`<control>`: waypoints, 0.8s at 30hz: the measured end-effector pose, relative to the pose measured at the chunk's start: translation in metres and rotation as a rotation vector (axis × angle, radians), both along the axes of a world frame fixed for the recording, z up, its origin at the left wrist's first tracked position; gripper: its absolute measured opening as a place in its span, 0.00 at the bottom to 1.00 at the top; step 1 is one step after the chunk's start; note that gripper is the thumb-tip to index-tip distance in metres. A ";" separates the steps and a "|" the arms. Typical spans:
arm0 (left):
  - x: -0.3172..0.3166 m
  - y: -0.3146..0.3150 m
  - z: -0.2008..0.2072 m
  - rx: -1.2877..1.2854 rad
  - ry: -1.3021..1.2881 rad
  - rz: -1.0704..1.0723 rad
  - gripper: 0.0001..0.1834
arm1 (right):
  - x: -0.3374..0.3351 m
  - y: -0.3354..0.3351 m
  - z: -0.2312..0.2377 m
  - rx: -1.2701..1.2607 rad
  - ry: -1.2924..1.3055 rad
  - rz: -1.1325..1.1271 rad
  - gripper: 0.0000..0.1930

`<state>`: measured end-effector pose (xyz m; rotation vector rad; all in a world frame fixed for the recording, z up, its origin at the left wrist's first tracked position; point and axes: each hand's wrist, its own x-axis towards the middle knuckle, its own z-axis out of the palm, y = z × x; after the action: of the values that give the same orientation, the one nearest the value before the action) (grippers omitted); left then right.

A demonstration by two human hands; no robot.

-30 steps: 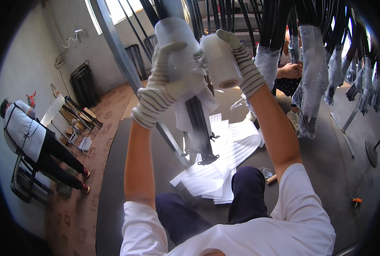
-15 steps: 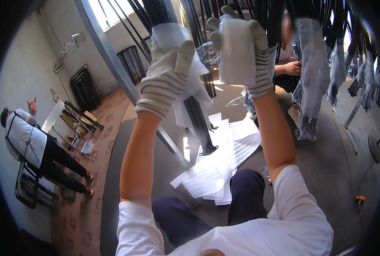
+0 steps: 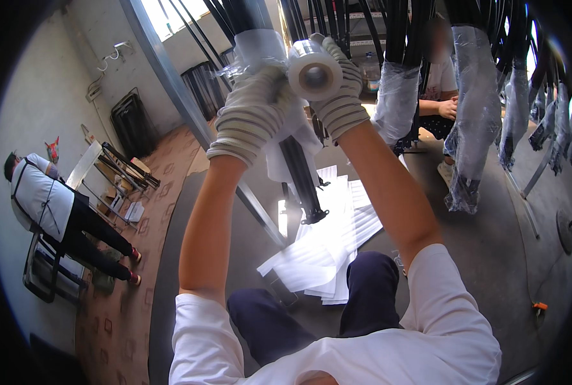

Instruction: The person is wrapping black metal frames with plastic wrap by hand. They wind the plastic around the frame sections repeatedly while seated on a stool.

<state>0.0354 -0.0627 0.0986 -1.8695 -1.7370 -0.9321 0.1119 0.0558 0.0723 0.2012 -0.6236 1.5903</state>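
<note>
One roll (image 3: pixel 315 59), gripped by the right hand (image 3: pixel 341 96)
The left hand (image 3: pixel 252 109) touches foam (image 3: pixel 275 168); blur hides its grasp.

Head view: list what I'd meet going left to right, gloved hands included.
Standing person, black frames against the wall, left hand, plastic roll, right hand, shorter wrapped bundle, longer wrapped bundle, orange thing on the floor.
</note>
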 end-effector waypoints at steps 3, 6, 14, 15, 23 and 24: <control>-0.001 0.006 -0.004 0.080 -0.038 0.076 0.18 | -0.008 0.003 -0.024 0.290 -0.122 -0.585 0.10; -0.004 -0.005 -0.002 0.078 -0.005 -0.007 0.20 | -0.002 -0.015 -0.033 0.320 -0.067 -0.372 0.09; -0.008 0.004 -0.004 0.120 -0.041 0.048 0.21 | 0.008 0.015 -0.069 0.749 -0.539 -0.402 0.35; -0.010 0.003 -0.005 0.111 -0.028 0.029 0.20 | 0.014 0.012 -0.066 0.724 -0.557 -0.358 0.34; 0.005 0.002 -0.004 0.100 -0.101 0.144 0.14 | 0.051 -0.003 -0.017 0.454 0.040 0.524 0.24; 0.007 0.004 -0.004 0.123 -0.079 0.150 0.14 | 0.040 0.018 -0.011 0.481 0.071 0.571 0.24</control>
<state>0.0428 -0.0586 0.0946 -1.6220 -1.7947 -1.0411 0.1523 0.0740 0.0611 0.8524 -0.9433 1.9383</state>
